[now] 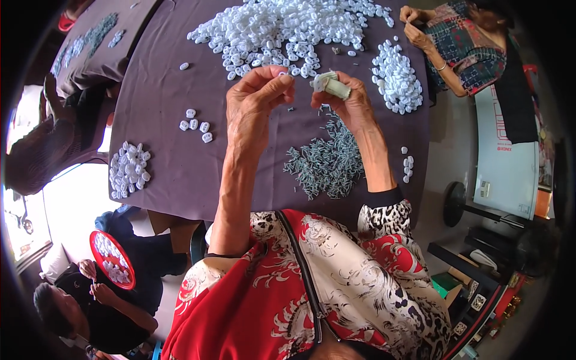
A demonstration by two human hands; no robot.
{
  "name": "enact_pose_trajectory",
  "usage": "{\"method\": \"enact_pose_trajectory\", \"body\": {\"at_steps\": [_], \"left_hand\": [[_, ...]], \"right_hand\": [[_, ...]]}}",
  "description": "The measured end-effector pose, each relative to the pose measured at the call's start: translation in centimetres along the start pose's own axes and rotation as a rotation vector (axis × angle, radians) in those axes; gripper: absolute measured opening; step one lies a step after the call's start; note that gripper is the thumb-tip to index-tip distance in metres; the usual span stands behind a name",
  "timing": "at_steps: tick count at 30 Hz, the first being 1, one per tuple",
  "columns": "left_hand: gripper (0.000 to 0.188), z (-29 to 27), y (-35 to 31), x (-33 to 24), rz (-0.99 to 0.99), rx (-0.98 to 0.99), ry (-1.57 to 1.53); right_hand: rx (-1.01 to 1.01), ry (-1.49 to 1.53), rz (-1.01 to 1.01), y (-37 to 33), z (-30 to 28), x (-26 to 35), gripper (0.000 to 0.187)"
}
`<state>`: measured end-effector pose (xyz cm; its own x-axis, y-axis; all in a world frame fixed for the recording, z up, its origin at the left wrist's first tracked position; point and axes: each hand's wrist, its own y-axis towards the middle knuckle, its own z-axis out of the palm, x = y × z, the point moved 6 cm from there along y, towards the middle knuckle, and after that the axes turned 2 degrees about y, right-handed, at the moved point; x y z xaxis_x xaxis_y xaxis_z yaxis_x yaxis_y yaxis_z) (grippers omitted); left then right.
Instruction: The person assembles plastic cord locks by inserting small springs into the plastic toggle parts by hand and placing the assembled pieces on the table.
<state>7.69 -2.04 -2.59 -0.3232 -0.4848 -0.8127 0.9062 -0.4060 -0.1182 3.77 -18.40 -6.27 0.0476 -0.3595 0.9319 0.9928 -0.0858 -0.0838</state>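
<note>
Over the table's middle, my left hand [252, 102] is closed in a pinch. A tiny whitish bit [282, 74] shows at its fingertips, too small to name. Just right of it, my right hand [353, 99] grips a small white oval plastic piece [318, 83]. A pale wrapping [337, 88] covers one of that hand's digits. The two hands are a short gap apart. Below them lies a heap of small grey-green pins [327, 162]. Beyond them spreads a large heap of white oval plastic pieces [282, 30] with slots in them.
The table has a dark brown cloth [174, 162]. Smaller white heaps lie at left [130, 171] and right [397, 78], with several loose pieces [195, 125] between. One person [462, 48] sits at far right; another person [90, 306], lower left, has a red tray [127, 282].
</note>
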Motion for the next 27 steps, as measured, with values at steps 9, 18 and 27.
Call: {"method": "enact_pose_trajectory", "body": {"at_steps": [9,18,27], "left_hand": [[0.013,2.5,-1.2,0.2,0.011,0.127,-0.005],[0.015,2.9,-2.1,-0.9,0.049,0.080,0.058],[0.016,3.7,-2.7,-1.5,0.088,0.071,0.137]], "right_hand": [[0.010,-0.145,-0.252,-1.8,2.8,4.6,0.024],[-0.003,-0.536,-0.294,-3.4,4.3,7.7,0.023],[-0.018,-0.734,-0.365,-3.5,5.9,9.3,0.026]]}}
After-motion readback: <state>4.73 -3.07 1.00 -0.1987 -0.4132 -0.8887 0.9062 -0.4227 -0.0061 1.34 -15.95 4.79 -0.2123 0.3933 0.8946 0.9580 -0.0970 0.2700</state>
